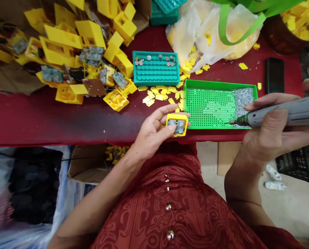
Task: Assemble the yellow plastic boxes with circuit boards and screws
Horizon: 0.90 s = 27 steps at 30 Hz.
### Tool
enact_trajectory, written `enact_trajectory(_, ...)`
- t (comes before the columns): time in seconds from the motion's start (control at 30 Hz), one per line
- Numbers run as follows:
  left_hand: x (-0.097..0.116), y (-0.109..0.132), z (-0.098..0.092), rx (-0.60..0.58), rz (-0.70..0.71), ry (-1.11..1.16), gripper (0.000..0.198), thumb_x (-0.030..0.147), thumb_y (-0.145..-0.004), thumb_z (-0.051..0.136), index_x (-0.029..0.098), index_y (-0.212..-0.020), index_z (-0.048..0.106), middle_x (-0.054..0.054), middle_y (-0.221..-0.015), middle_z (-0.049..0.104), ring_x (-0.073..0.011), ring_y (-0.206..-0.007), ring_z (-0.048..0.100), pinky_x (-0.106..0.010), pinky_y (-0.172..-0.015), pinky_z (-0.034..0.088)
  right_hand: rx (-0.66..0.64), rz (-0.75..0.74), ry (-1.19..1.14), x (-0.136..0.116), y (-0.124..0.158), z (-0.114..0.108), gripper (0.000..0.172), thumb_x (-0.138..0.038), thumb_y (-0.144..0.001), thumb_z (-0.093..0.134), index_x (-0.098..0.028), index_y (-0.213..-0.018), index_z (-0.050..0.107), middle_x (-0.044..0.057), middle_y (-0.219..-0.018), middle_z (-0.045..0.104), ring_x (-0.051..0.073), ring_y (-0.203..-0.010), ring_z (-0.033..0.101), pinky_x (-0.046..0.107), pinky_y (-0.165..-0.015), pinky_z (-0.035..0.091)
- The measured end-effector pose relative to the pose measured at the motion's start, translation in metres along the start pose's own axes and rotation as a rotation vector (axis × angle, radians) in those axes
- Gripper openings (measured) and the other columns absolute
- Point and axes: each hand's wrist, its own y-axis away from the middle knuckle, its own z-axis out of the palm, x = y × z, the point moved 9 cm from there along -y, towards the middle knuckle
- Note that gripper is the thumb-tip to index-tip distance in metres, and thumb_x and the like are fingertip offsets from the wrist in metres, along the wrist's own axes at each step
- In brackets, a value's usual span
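Note:
My left hand (pixel 153 133) holds a small yellow plastic housing (pixel 177 125) between thumb and fingers, with my thumb resting on the grey modules (pixel 176 126) set inside it. My right hand (pixel 270 129) is wrapped around a grey electric screwdriver (pixel 284 116). Its thin bit (pixel 230 122) points left, just above the green tray (pixel 210 82) and a short way from the housing. That tray has a perforated green base (pixel 208 107), with a heap of small silvery screws (pixel 244 103) at its right end.
A teal tray (pixel 155 68) holding round metal pieces stands behind the green tray. A heap of yellow housings (pixel 63 45) lies at the back left. Small yellow plates (pixel 156 93) are scattered on the red tablecloth (pixel 66 128). A black phone (pixel 274 75) and a plastic bag (pixel 196 34) lie behind.

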Motion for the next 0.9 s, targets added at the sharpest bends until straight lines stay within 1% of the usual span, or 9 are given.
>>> enact_trajectory(0.1,-0.007,-0.004,0.007,0.01,-0.082,0.043,0.036,0.022,-0.08,0.077,0.018,-0.115,0.065,-0.011,-0.118,0.075,-0.0244,-0.101,0.075,-0.033,-0.082,0.062,0.006,-0.098,-0.109,-0.014,-0.001,-0.003,0.027,-0.027,-0.085,0.074,-0.026,-0.111,0.068,0.0,-0.113,0.063,0.013,-0.073,0.066,0.037,-0.06,0.051)
enact_trajectory(0.2,-0.014,-0.007,0.011,0.039,-0.141,0.072,0.032,0.022,-0.08,0.077,0.018,-0.11,0.067,-0.01,-0.116,0.076,-0.0244,-0.1,0.075,-0.031,-0.077,0.062,0.007,-0.085,-0.134,-0.008,-0.005,-0.005,0.029,-0.021,-0.084,0.074,-0.028,-0.112,0.069,-0.001,-0.119,0.061,0.011,-0.074,0.066,0.033,-0.059,0.054)
enact_trajectory(0.27,-0.017,-0.008,0.012,0.061,-0.152,0.072,0.031,0.021,-0.079,0.076,0.018,-0.109,0.067,-0.009,-0.116,0.075,-0.0236,-0.1,0.075,-0.03,-0.077,0.062,-0.006,-0.108,-0.146,-0.006,-0.009,-0.004,0.028,-0.02,-0.084,0.074,-0.029,-0.11,0.069,-0.002,-0.109,0.062,0.009,-0.069,0.065,0.03,-0.058,0.053)
enact_trajectory(0.37,-0.021,-0.007,0.015,0.076,-0.153,0.049,0.033,0.021,-0.08,0.076,0.02,-0.112,0.066,-0.008,-0.112,0.076,-0.0219,-0.1,0.074,-0.029,-0.079,0.061,-0.034,-0.085,-0.224,-0.004,-0.014,0.001,0.019,-0.03,-0.087,0.073,-0.026,-0.106,0.071,-0.001,-0.097,0.062,0.009,-0.063,0.062,0.029,-0.054,0.05)
enact_trajectory(0.43,-0.021,-0.007,0.016,0.078,-0.142,0.04,0.036,0.022,-0.08,0.076,0.02,-0.114,0.065,-0.007,-0.108,0.077,-0.0208,-0.099,0.074,-0.029,-0.079,0.061,-0.052,-0.056,-0.249,-0.006,-0.015,0.007,0.022,-0.038,-0.089,0.07,-0.024,-0.106,0.07,0.0,-0.094,0.06,0.009,-0.061,0.061,0.03,-0.054,0.048)
enact_trajectory(0.57,-0.019,-0.004,0.017,0.091,-0.133,0.051,0.042,0.023,-0.078,0.079,0.018,-0.116,0.063,-0.008,-0.109,0.078,-0.0205,-0.092,0.075,-0.028,-0.074,0.062,-0.154,0.004,-0.111,-0.006,-0.013,0.023,0.019,-0.035,-0.094,0.064,-0.021,-0.108,0.063,0.0,-0.08,0.056,0.013,-0.067,0.064,0.032,-0.066,0.053)
enact_trajectory(0.63,-0.019,-0.001,0.018,0.091,-0.152,0.058,0.042,0.023,-0.077,0.079,0.018,-0.116,0.063,-0.009,-0.109,0.078,-0.0221,-0.092,0.076,-0.03,-0.074,0.062,-0.186,0.029,0.028,0.0,-0.011,0.029,0.025,-0.041,-0.098,0.056,-0.021,-0.113,0.056,0.001,-0.078,0.056,0.015,-0.066,0.065,0.034,-0.068,0.055)
enact_trajectory(0.8,-0.016,0.01,0.021,0.069,-0.181,0.102,0.03,0.021,-0.08,0.078,0.018,-0.109,0.07,-0.009,-0.108,0.079,-0.0227,-0.092,0.077,-0.028,-0.077,0.063,-0.17,-0.026,0.195,0.016,-0.007,0.036,0.045,-0.062,-0.098,0.041,-0.024,-0.121,0.044,0.0,-0.076,0.051,0.014,-0.056,0.058,0.032,-0.056,0.053)
enact_trajectory(0.9,-0.023,0.018,0.016,0.113,-0.241,0.132,0.03,0.022,-0.081,0.078,0.02,-0.11,0.073,-0.008,-0.107,0.08,-0.0225,-0.092,0.078,-0.024,-0.075,0.062,-0.128,-0.017,0.303,0.03,-0.006,0.036,0.053,-0.064,-0.1,0.023,-0.025,-0.133,0.034,0.0,-0.074,0.049,0.014,-0.054,0.054,0.031,-0.053,0.05)
